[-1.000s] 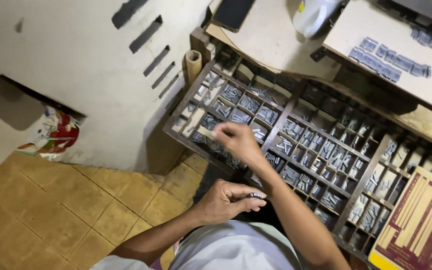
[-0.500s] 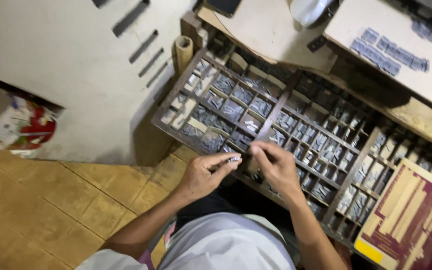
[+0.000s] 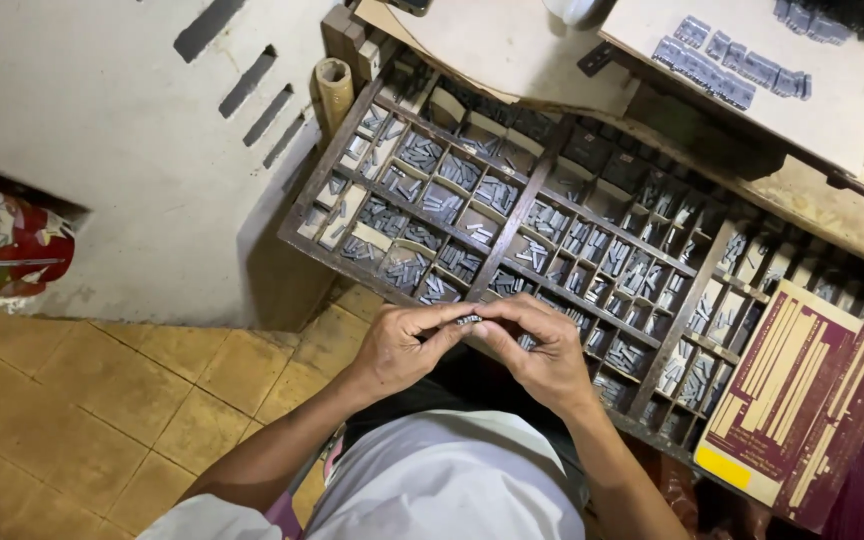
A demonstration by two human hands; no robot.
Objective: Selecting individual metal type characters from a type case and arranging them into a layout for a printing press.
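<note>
My left hand (image 3: 404, 345) and my right hand (image 3: 544, 352) meet in front of me, fingertips together around a short row of small grey metal type pieces (image 3: 469, 320). Both hands pinch that row from opposite ends. Just beyond them lies a wooden type case (image 3: 527, 195) tilted toward me, its many small compartments filled with grey metal type. The hands hover over the case's near edge, above my lap and white shirt.
A maroon and cream booklet (image 3: 802, 395) rests on the case's right part. Above it, a board (image 3: 752, 75) carries rows of set type. A cardboard tube (image 3: 335, 88) stands at the case's far left corner. Tiled floor (image 3: 102, 400) and a grey wall lie to the left.
My right hand came back from the case's left compartments to meet my left hand. Both hands now hold the row of type together, and the view has shifted slightly.
</note>
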